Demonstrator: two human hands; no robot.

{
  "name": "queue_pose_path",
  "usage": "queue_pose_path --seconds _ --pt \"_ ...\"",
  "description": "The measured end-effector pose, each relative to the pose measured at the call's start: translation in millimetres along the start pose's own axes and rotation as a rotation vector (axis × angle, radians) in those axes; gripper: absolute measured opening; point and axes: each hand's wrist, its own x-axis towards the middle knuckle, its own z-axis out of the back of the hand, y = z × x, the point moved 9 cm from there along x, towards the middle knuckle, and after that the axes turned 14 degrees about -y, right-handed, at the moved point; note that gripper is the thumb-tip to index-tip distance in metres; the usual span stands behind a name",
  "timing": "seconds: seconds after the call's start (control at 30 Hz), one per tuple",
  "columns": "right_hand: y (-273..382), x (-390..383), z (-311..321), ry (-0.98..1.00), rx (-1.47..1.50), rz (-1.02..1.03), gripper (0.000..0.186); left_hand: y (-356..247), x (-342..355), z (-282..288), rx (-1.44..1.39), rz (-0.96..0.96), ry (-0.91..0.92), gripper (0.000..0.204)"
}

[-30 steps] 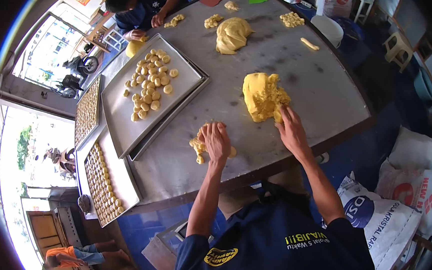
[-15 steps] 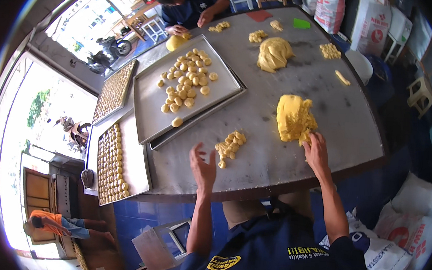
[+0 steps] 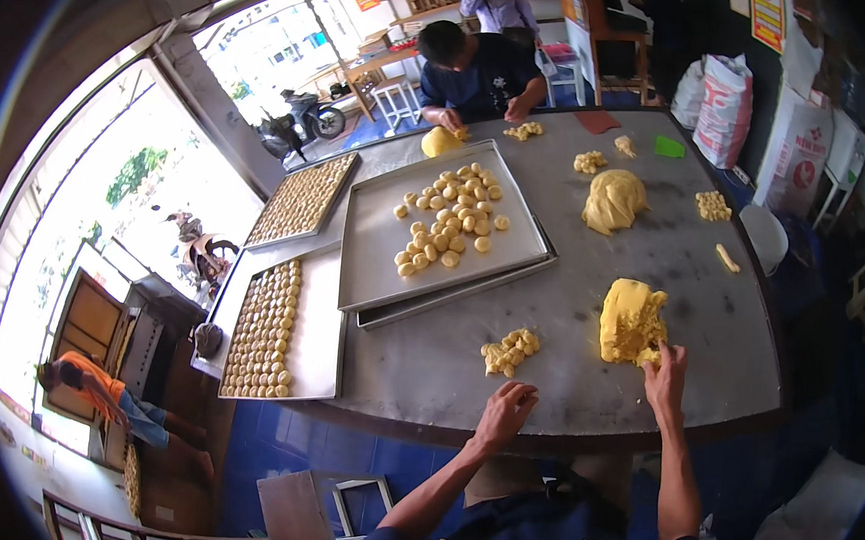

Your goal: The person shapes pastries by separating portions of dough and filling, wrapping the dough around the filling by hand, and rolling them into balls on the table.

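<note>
My right hand has its fingers bent onto the crumbly lower right edge of a large yellow dough lump, pinching at it. My left hand is near the table's front edge, fingers loosely bent and slightly apart, with nothing visible in them. Just beyond it lies a cluster of small dough pieces. The steel table also holds a smooth pale dough mound farther back and a short dough strip at the right.
Trays of round dough balls and rows of pieces fill the table's left. A co-worker works dough at the far side. A bucket and sacks stand right. A person in orange is at the left.
My left hand has lifted off the small dough pieces and drawn back toward the table edge. My right hand stays at the lump's lower edge. The view has shifted, showing more of the room.
</note>
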Motion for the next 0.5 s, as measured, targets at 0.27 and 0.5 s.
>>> queue_pose_path --seconds 0.27,0.5 --pt "36.8 -45.4 8.5 -0.002 -0.054 0.237 0.050 -4.7 9.5 -37.3 0.450 -0.196 0.163 0.031" --pt "28.8 -29.1 3.5 0.047 0.062 -0.021 0.054 -12.3 35.4 -79.1 0.511 -0.510 -0.049 0.045"
